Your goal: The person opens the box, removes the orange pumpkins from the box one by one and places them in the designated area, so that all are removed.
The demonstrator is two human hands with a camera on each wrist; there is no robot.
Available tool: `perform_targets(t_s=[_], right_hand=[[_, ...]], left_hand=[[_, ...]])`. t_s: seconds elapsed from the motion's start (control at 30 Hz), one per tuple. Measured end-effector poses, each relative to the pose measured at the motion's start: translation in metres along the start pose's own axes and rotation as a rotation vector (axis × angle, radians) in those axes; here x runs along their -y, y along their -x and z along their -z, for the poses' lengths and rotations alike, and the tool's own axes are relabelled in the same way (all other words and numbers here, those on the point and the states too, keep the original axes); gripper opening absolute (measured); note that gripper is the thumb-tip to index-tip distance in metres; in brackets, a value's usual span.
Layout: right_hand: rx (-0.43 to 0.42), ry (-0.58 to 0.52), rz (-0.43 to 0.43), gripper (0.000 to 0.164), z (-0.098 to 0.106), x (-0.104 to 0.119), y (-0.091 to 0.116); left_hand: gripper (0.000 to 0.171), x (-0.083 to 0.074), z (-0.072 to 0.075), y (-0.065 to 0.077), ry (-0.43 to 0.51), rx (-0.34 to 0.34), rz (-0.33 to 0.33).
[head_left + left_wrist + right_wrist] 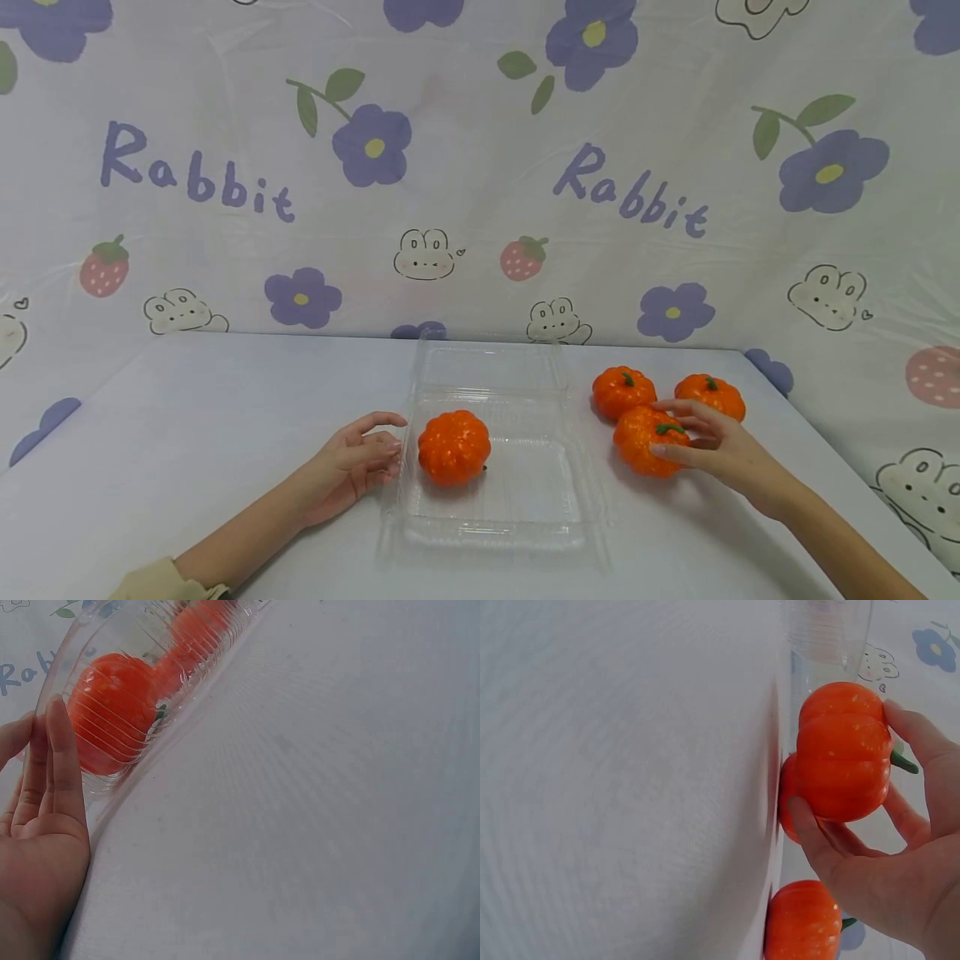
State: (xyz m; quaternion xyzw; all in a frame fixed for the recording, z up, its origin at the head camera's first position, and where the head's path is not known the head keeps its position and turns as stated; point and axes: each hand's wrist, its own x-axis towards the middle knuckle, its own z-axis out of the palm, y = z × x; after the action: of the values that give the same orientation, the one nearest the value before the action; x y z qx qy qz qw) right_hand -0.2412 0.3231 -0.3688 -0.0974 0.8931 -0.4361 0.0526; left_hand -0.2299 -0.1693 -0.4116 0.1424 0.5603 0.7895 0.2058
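An opened clear plastic clamshell box lies on the table with one small orange pumpkin in its left part, tipped so its stem points sideways. At the box's left rim, my left hand pinches the edge between thumb and fingers. To the right of the box, my right hand grips another pumpkin with a green stem, thumb on one side and fingers on the other. In the right wrist view this pumpkin appears raised beside the tabletop, overlapping a pumpkin behind it.
Two more pumpkins, one at the back and one farther right, sit just beyond my right hand. The box's lid lies folded back toward the patterned cloth behind the white table.
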Motion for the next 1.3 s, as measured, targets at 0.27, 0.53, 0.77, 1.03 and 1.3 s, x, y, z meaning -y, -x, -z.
perform_targets(t_s=[0.27, 0.53, 0.77, 1.03, 1.3], right_hand=[[0.032, 0.018, -0.009, 0.067, 0.0003, -0.0020, 0.0005], [0.057, 0.027, -0.011, 0.065, 0.0006, 0.0000, 0.0023], [0.090, 0.021, 0.010, 0.063, 0.0017, -0.0030, 0.0031], [0.108, 0.011, 0.020, 0.063, 0.0015, -0.0048, 0.0022], [0.120, 0.014, 0.037, 0.062, 0.0027, -0.0090, 0.0006]], left_hand=[[0.023, 0.0002, -0.0004, -0.0002, -0.002, 0.001, -0.001], [0.023, 0.0000, -0.0018, 0.0000, 0.004, 0.002, -0.001], [0.022, 0.0008, -0.0012, -0.0002, 0.007, 0.008, -0.001], [0.023, 0.0023, 0.0009, -0.0010, -0.005, 0.007, -0.004], [0.023, 0.0026, 0.0011, -0.0015, -0.005, 0.007, -0.003]])
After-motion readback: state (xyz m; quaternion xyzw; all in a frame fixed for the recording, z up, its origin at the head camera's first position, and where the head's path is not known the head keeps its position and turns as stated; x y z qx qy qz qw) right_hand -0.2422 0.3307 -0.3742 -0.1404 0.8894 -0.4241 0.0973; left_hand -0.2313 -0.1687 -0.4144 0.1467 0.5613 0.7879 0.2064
